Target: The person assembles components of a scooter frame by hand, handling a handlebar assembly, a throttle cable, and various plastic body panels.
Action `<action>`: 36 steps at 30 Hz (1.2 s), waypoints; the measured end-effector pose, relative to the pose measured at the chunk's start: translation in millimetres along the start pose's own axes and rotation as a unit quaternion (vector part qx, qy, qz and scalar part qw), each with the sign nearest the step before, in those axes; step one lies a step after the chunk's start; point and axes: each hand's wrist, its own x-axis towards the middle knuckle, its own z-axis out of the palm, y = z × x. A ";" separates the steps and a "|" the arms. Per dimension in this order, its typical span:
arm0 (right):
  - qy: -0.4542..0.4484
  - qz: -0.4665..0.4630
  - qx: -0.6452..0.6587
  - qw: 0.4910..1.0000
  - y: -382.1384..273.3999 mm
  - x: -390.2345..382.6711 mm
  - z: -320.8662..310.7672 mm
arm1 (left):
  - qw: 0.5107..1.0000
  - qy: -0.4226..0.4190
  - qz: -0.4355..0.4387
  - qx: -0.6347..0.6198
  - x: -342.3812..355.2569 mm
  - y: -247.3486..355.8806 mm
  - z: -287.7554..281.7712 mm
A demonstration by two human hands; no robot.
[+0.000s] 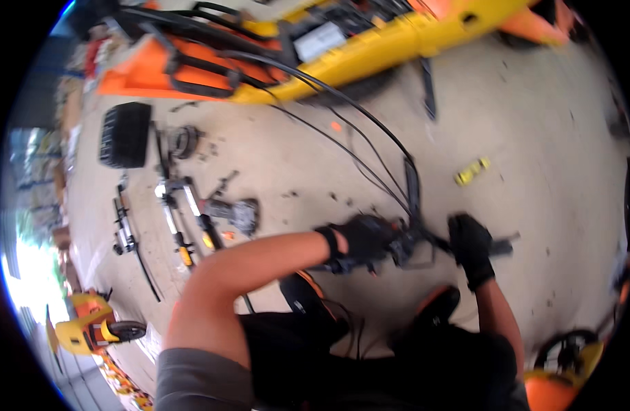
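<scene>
A dark handlebar (pixel 425 238) lies low in front of me, its stem and black cables (pixel 370 120) running up toward a yellow and orange vehicle frame (pixel 370 51). My left hand (pixel 368 238), in a black glove, is closed over the bar's left part beside a cluster of dark fittings (pixel 401 252); its fingers are blurred. On the other side, my right hand (pixel 470 241), gloved too, makes a fist around the bar near the right grip (pixel 503 246). Whether it also holds a small tool is hidden.
Left on the floor lie a cordless power tool (pixel 236 214), metal fork tubes (pixel 185 205), a black box (pixel 125 135) and a wheel hub (pixel 185 142). A yellow object (pixel 472 171) lies right. More yellow vehicles stand at lower left (pixel 89 325) and lower right (pixel 568 370).
</scene>
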 end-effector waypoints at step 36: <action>-0.040 0.448 0.737 0.504 6.1 -95.0 12.4 | 0.952 -0.132 -0.161 -0.223 -82.7 -63.9 50.3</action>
